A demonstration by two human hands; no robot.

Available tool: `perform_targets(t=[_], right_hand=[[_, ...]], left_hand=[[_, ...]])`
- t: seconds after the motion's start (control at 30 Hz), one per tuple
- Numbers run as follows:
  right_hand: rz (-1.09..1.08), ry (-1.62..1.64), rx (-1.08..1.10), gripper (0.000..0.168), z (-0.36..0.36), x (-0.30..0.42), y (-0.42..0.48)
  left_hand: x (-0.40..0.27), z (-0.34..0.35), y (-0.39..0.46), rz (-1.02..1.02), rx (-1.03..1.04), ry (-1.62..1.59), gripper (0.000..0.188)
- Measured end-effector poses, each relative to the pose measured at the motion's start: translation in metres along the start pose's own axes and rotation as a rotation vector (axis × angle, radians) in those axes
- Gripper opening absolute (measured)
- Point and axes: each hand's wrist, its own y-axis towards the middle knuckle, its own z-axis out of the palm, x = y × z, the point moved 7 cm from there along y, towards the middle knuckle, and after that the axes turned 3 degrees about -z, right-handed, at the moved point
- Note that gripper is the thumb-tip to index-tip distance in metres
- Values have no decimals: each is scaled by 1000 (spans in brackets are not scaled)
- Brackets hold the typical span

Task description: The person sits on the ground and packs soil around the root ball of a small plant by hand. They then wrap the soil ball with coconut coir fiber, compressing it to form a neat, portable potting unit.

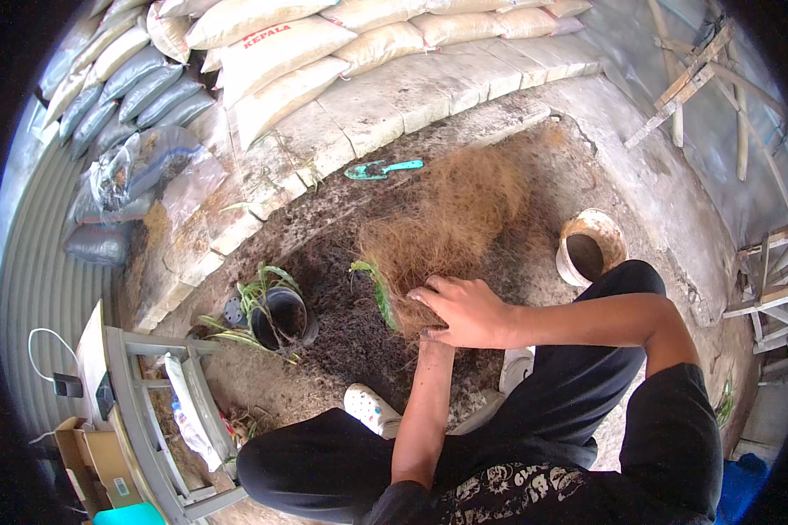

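My right hand (469,312) curls over a clump of brown coir-like fibre (417,315), with its thumb side close to my left wrist (436,351). The fingers of my left hand are hidden beneath the fibre and the right hand, so their grip does not show. From the clump's left side sticks a green plant leaf (382,295). Just beyond my hands spreads a large loose heap of the same fibre (459,210). Dark potting soil (354,341) covers the ground below and left of the clump.
Left of the soil, a black plant pot (281,318) lies tipped beside strappy leaves. A turquoise hand trowel (384,169) rests near the concrete curb (381,125). To the right stands a dirty white bucket (591,246). Stacked sacks (295,56) line the back; a metal-framed table (171,420) is lower left.
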Motion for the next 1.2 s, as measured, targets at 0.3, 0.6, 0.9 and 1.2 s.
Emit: perform_targets(t=[0.3,0.6,0.9,1.2], right_hand=[[-146,-224,-205,50,-29,12,5],[-190,-116,-84,88,-22,30,-5],[-423,-129,2,92,-1,67,-26],[-523,-391,-39,73,17,65,-28]], left_hand=[[-4,-4,-1,-2,-34,9,65],[-9,-12,-12,-4,-90,31,64],[-13,-38,-51,-56,-205,64,64],[-21,-25,-44,-26,-171,54,64]])
